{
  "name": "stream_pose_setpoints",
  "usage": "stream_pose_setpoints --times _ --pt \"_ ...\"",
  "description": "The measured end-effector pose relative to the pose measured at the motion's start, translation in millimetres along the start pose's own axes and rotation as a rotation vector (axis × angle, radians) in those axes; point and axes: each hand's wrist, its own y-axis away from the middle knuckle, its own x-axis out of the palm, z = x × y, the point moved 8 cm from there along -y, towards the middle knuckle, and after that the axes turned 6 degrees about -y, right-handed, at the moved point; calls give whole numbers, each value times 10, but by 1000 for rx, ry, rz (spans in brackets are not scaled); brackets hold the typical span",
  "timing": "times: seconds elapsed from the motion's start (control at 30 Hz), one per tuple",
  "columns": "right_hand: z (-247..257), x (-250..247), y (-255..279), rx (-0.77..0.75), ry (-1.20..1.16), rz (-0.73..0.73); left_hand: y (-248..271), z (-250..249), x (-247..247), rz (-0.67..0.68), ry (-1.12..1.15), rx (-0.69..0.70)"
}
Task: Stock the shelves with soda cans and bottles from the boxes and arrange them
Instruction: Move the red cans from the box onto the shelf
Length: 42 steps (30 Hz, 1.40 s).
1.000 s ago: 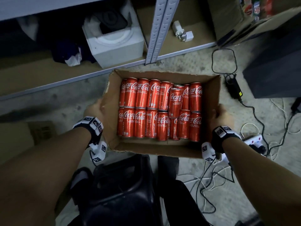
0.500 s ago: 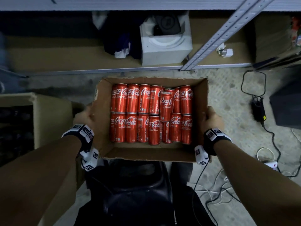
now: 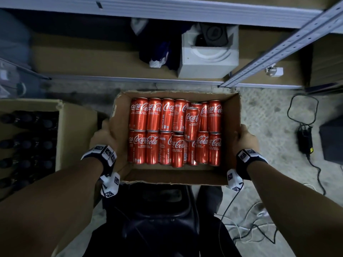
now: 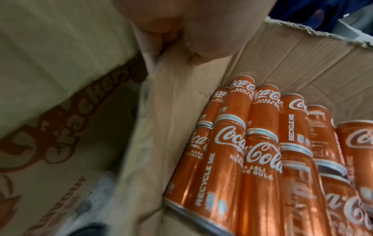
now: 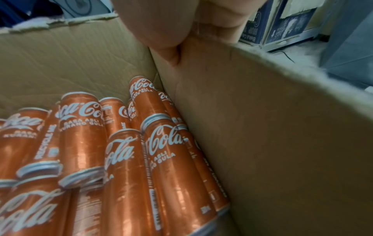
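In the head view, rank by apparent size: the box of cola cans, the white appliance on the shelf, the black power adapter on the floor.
1. Box of cola cans, largest, though it is held nearest the camera.
2. White appliance on the shelf.
3. Black power adapter, clearly smallest.

place: stockroom | metal shelving (image 3: pixel 278 51) | cartons of cans (image 3: pixel 176 132)

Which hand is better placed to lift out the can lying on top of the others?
Right, probably. The loose can lies right of centre, nearer the right hand; both it and the left hand grip the box.
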Motion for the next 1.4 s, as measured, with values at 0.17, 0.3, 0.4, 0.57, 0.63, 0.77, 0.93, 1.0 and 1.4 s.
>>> stream_pose_setpoints --times 0.17,0.3,0.4,0.57,0.63,0.77,0.93,1.0,1.4 --pt "-48 2 -69 -2 15 33 -72 -67 -52 -3 35 -21" --pt "-91 0 -94 0 7 47 -71 -146 -105 -31 6 -12" --pt "-98 6 -12 35 -38 45 49 -213 -50 -49 73 -68" --pt "13 15 410 17 -186 -26 382 -399 33 -96 63 -83" --pt "106 -21 601 -60 -185 -61 548 -548 1 -124 9 -4" --pt "226 39 827 -141 -216 -2 817 -837 169 -25 -27 201" --pt "232 279 823 -108 -273 127 932 -991 543 119 67 300" --pt "184 397 759 -87 -288 142 925 -1048 690 144 83 309" --pt "-294 1041 349 83 -327 116 954 -1649 1624 102 -81 284"
